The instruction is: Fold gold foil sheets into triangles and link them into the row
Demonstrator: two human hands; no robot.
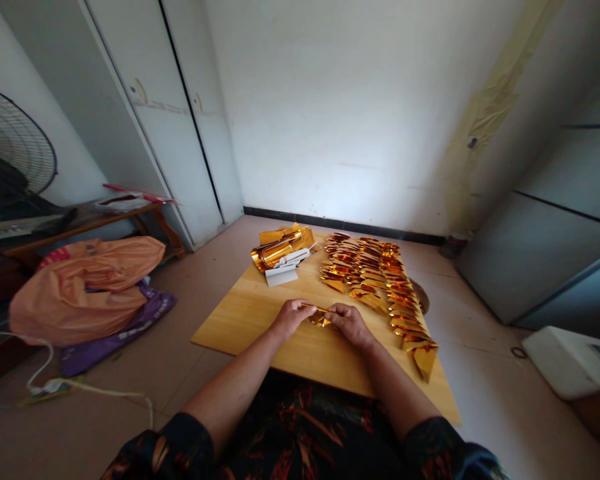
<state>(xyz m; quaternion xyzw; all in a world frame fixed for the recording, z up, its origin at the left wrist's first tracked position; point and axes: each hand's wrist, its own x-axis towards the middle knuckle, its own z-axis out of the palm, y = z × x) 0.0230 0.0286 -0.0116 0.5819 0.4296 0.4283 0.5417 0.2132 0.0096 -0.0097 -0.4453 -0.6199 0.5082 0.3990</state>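
Note:
Between my two hands, just above the wooden table (250, 320), is a small piece of shiny gold foil paper (319, 319). My left hand (294, 315) pinches its left end, and my right hand (349, 321) grips the right end. Part of the piece is hidden by the fingers. To the right lie rows of folded gold foil pieces (365, 270), overlapping one another. Beyond my left hand rests a pile of loose gold foil sheets (283, 247), partly curled, with white-backed paper (281, 275) at its near side.
A fan (15, 147) stands on a low wooden bench at left. Orange and purple bags (90, 287) lie on the floor below it, near a white cable (105, 390). A wardrobe (150, 100) and wall stand behind. A grey fridge-like cabinet (550, 220) and white box (570, 363) are at right.

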